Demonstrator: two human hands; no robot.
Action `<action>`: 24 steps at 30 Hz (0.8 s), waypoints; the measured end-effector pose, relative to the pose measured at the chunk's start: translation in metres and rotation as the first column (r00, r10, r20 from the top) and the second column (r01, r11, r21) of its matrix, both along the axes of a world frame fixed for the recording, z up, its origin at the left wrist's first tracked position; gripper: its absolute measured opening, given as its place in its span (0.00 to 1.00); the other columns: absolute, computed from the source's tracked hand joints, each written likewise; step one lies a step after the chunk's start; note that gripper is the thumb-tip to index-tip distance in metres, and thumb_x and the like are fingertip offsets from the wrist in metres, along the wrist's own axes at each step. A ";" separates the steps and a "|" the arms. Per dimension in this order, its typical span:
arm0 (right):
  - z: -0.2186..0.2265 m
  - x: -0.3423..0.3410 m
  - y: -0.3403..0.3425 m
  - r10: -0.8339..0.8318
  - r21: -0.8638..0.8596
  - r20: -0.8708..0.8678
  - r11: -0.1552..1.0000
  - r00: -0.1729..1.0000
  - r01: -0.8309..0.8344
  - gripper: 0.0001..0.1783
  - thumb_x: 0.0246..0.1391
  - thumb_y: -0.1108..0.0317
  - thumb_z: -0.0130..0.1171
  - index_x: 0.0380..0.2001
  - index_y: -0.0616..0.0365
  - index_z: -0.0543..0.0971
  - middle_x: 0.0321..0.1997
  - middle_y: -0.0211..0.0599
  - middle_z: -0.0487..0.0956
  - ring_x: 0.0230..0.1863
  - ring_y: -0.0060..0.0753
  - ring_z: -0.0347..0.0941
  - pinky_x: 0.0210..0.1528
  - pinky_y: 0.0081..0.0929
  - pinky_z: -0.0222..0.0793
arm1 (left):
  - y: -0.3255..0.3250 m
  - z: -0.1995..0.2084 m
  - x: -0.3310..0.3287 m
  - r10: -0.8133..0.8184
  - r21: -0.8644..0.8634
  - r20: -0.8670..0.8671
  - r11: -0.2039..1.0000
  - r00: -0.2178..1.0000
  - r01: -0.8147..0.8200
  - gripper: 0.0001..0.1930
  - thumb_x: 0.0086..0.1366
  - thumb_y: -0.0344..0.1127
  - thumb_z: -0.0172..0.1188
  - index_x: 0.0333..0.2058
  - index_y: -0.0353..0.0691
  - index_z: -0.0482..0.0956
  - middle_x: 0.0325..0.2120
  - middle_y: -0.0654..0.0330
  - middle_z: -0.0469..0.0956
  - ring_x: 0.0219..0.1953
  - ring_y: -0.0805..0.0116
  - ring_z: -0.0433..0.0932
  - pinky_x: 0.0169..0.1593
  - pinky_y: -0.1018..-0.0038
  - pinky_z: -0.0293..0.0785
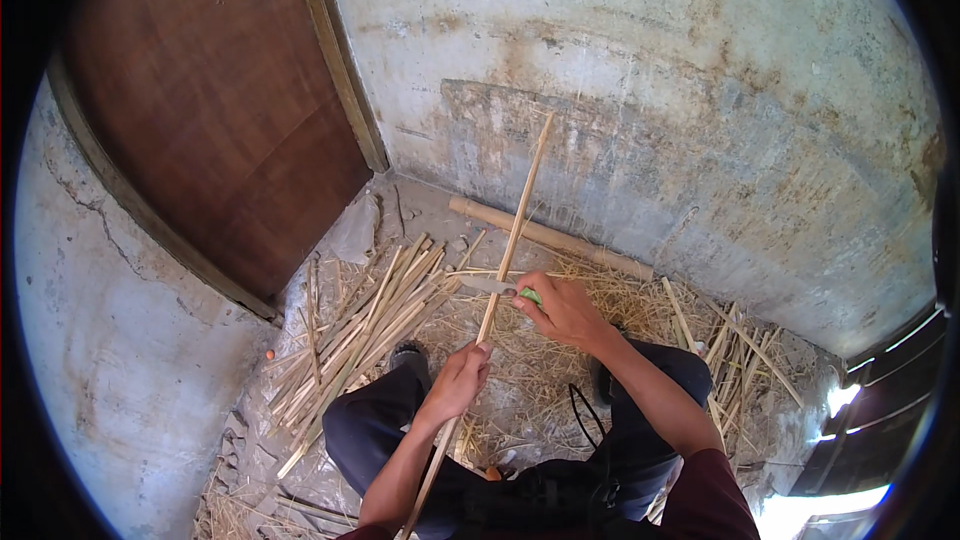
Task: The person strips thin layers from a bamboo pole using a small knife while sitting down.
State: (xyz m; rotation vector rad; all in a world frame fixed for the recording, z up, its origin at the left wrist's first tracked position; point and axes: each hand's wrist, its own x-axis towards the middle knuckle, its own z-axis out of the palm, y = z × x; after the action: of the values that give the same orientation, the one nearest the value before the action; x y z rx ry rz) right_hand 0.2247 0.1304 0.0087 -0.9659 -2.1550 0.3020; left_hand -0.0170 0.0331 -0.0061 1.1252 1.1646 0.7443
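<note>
A long, pale bamboo strip runs slantwise from my lap up toward the wall. My left hand is closed around its lower part, between my knees. In my right hand is a knife with a green handle, its fingers wrapped round the grip. The blade points left and lies across the strip, a little above my left hand. Whether its edge bites into the bamboo is too small to tell.
Split bamboo strips lie piled at left, with more strips at right. A thick bamboo pole rests along the stained wall. Shavings cover the floor. A brown door stands at far left, near a pale plastic bag.
</note>
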 end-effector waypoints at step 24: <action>0.006 0.001 0.005 -0.105 -0.032 -0.116 0.994 0.988 0.102 0.11 0.70 0.59 0.67 0.36 0.53 0.80 0.29 0.36 0.85 0.23 0.42 0.80 0.24 0.38 0.69 | -0.001 -0.017 -0.004 0.002 0.109 -0.086 0.994 0.996 0.007 0.23 0.86 0.49 0.44 0.33 0.39 0.69 0.21 0.69 0.65 0.23 0.75 0.64 0.29 0.69 0.64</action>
State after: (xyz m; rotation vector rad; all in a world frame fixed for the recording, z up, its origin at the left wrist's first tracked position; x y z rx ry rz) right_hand 0.2260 0.1355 0.0145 -1.0451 -1.9909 0.3288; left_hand -0.0213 0.0323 -0.0232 1.2602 1.2057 0.7722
